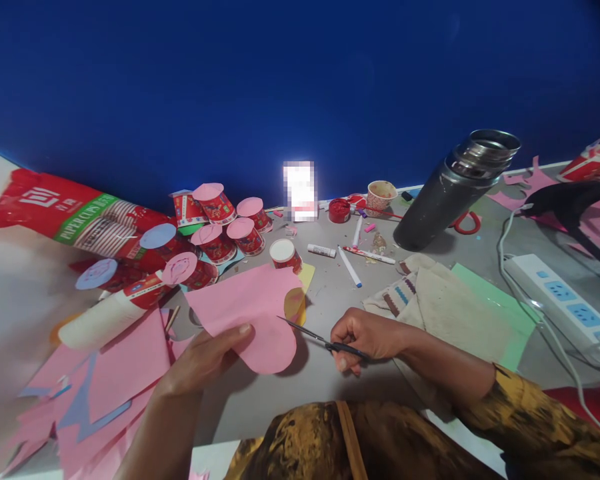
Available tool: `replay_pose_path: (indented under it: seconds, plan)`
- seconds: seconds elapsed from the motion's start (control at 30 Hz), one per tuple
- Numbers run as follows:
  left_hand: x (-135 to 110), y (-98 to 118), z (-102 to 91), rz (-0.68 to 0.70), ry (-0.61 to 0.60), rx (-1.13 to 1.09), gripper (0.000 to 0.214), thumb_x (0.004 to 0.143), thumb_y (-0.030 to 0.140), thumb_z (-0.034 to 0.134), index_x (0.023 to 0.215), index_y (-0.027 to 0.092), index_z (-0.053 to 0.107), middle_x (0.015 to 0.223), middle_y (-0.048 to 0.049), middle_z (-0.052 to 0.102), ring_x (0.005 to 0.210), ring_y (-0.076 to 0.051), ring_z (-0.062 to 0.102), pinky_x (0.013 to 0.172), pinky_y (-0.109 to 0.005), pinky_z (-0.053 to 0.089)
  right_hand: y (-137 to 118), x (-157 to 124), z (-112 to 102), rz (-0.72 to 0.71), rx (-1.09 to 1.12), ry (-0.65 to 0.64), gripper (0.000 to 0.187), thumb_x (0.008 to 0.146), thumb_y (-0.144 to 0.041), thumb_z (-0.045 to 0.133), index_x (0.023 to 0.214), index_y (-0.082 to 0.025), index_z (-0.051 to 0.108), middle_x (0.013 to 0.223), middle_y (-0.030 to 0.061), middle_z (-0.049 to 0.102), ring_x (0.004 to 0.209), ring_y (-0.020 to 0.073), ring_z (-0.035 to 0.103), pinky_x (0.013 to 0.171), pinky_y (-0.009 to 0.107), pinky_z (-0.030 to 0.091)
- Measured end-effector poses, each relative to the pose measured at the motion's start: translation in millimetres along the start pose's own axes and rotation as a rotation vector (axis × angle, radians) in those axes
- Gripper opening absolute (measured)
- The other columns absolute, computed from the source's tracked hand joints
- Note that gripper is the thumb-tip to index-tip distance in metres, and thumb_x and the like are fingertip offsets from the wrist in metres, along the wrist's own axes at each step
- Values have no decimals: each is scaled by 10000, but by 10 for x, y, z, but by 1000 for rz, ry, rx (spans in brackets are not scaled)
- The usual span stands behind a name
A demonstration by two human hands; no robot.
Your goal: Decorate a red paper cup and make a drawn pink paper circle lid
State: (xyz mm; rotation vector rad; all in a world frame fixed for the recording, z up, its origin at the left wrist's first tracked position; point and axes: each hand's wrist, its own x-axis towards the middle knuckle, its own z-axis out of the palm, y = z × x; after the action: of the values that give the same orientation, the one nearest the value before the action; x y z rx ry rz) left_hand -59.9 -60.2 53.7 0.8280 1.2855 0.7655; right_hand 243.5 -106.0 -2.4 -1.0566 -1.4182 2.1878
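Observation:
My left hand (210,353) grips a sheet of pink paper (250,307), its thumb on top and the other fingers hidden underneath. The sheet's near right part is cut to a rounded edge, and a notch opens on its right side. My right hand (363,337) is closed around the dark handles of a pair of scissors (305,330). The blades point left, with their tips at the notch in the paper. Just beyond the sheet stands a white-topped paper cup (284,255), and yellow paper (307,277) shows behind the sheet's right edge.
Red paper cups topped with pink discs (215,243) stand at the back left, before a bag of paper cups (80,213). Pink scraps (125,373) lie at left. Markers (350,267), a dark flask (450,193), a cloth (445,307) and a power strip (565,293) are at right.

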Motion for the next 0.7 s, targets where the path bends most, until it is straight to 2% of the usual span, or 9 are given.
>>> replay_pose_path:
  seconds: [0.13, 0.23, 0.4, 0.57, 0.7]
  plan:
    - [-7, 46, -31, -35, -50, 77, 422, 602, 467, 967, 892, 186, 844, 1023, -134, 846, 1072, -408, 759, 914, -470, 634, -13, 3, 1, 3, -9, -2, 463, 657, -539, 934, 701, -137, 710, 575, -28, 666, 502, 75, 581, 483, 153, 399]
    - [-34, 77, -19, -34, -88, 113, 429, 614, 499, 962, 892, 191, 852, 1031, -130, 847, 1089, -403, 754, 949, -477, 625, -16, 7, 1, 15, -2, 0, 492, 622, -560, 956, 692, -141, 707, 576, -29, 670, 503, 73, 581, 481, 148, 404]
    - [-19, 110, -45, 1, -148, 151, 403, 642, 515, 949, 855, 185, 855, 1004, -127, 843, 994, -358, 769, 906, -442, 637, -31, 1, -4, 6, -19, -18, 507, 624, -583, 958, 694, -143, 716, 571, -33, 668, 504, 69, 576, 477, 143, 386]
    - [80, 134, -122, 80, -228, 297, 258, 635, 434, 953, 716, 217, 839, 825, -93, 816, 798, -295, 738, 737, -373, 644, -54, -12, -4, -5, -23, -35, 510, 651, -593, 947, 694, -142, 712, 554, -39, 650, 494, 66, 550, 482, 153, 375]
    - [120, 119, -128, 109, -287, 326, 215, 698, 415, 916, 786, 229, 854, 902, -95, 824, 841, -293, 738, 794, -377, 639, -39, -14, -6, -6, -36, -33, 540, 642, -625, 941, 696, -139, 711, 565, -30, 661, 500, 70, 560, 481, 155, 373]
